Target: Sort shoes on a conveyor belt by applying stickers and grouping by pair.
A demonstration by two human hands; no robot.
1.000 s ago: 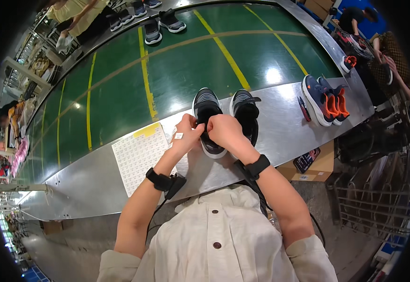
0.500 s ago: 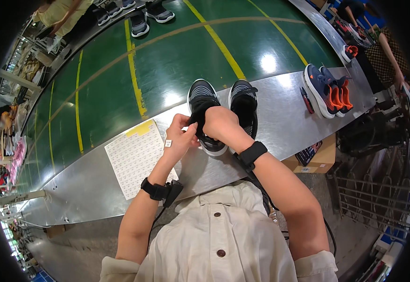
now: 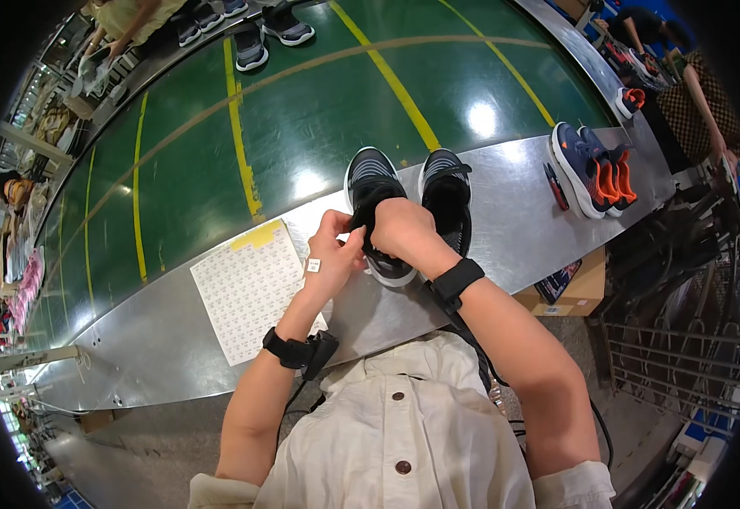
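A pair of black and grey sneakers stands side by side on the metal table edge, toes pointing away from me. My left hand [image 3: 336, 248] pinches the collar of the left sneaker [image 3: 371, 172] between thumb and fingers. A small white sticker clings to the back of this hand. Curled over the same shoe's opening, my right hand [image 3: 405, 231] grips its upper; those fingertips are hidden in the dark opening. The right sneaker [image 3: 444, 188] stands untouched beside it, its strap or tongue loose at the top.
A white label sheet [image 3: 247, 293] with a yellow patch lies left of my hands. To the right are a red-black tool [image 3: 555, 187] and navy-orange sneakers [image 3: 580, 170]. Beyond runs a green conveyor belt [image 3: 319, 110] with yellow lines, carrying more dark shoes [image 3: 288, 25]. Other people work at the edges.
Both hands remain on the left sneaker and have shifted only slightly. The whole view has moved a little, so the shoes and the sheet appear lower and to the right.
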